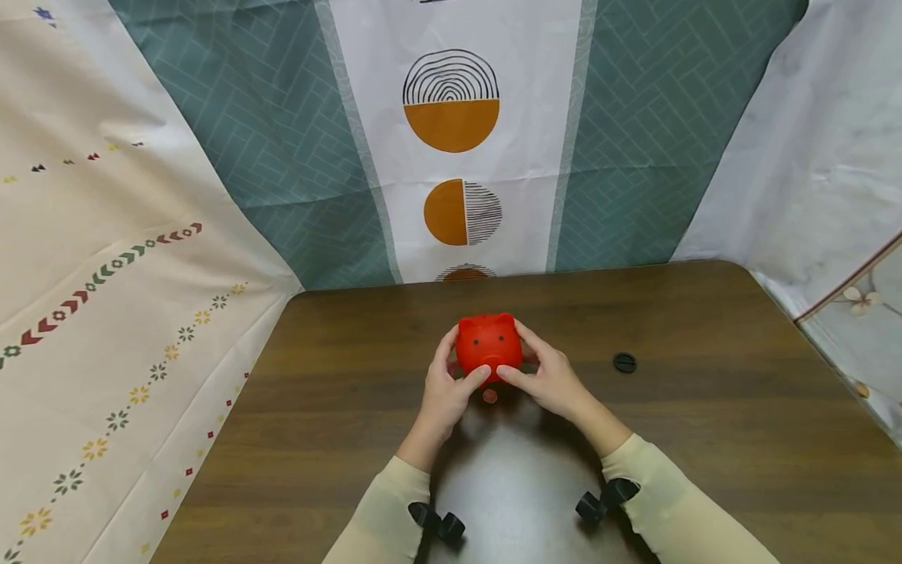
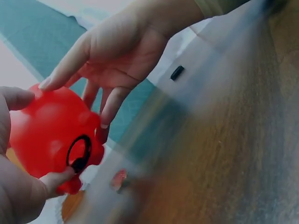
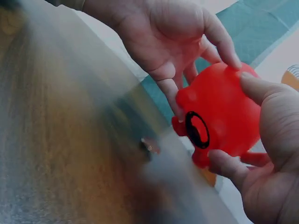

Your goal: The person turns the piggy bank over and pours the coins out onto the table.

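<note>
Red piggy bank (image 1: 489,342) held above the surface (image 1: 338,407), face toward you, snout-to-tail axis running away; your left hand (image 1: 445,389) and right hand (image 1: 553,383) grip opposite sides, fingers partly curled.

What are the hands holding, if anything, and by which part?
A red piggy bank, held by its sides between the left hand and the right hand.

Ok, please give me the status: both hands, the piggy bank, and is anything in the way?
Left hand and right hand gripping. Piggy bank held above table. Coin beneath; black cap off to the right, clear of both hands.
</note>
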{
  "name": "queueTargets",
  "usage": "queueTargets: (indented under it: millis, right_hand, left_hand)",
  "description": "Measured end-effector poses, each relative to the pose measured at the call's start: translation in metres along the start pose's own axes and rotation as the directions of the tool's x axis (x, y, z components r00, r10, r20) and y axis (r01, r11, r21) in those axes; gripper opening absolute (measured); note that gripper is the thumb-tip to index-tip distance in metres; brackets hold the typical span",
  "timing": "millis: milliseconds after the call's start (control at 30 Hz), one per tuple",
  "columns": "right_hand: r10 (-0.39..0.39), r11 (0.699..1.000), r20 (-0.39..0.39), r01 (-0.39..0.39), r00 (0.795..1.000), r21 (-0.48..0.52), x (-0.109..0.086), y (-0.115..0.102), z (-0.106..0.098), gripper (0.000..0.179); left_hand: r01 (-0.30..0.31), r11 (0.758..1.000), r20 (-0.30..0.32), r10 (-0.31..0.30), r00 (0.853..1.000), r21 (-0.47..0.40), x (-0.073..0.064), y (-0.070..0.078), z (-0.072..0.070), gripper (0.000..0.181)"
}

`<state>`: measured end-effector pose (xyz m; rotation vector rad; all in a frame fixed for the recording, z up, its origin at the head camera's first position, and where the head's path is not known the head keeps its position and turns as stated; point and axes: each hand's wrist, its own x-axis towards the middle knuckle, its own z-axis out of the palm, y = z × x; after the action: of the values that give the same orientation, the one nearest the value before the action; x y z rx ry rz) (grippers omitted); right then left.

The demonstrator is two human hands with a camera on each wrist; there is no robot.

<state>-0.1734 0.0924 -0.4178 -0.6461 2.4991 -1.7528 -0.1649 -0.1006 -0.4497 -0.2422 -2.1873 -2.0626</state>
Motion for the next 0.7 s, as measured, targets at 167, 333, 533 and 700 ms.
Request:
queueTargets:
  millis: [167, 333, 533, 700]
  right_hand:
    - [-0.232, 0.973, -0.118, 0.231, 0.966, -0.024, 0.002, 0.013, 0.0, 0.083]
    - [-0.151, 0.988, -0.096, 0.152, 0.984, 0.01, 0.002, 0.012, 0.0, 0.079]
    - [0.015, 0.999, -0.026, -0.014, 1.0, 0.033, -0.003, -0.003, 0.0, 0.076]
    - [-0.011, 1.0, -0.038, 0.011, 0.999, -0.013, -0.001, -0.008, 0.0, 0.074]
  left_hand:
    - [-0.33, 0.944, 0.038, 0.331, 0.943, -0.012, 0.0, 0.017, 0.001, 0.08]
    - [-0.17, 0.985, 0.058, 0.168, 0.984, 0.019, -0.003, 0.034, 0.002, 0.076]
    - [0.018, 0.999, 0.031, -0.019, 0.999, 0.04, 0.001, 0.009, 0.002, 0.075]
    - [0.033, 0.999, 0.016, -0.033, 0.999, 0.038, 0.003, 0.006, -0.001, 0.074]
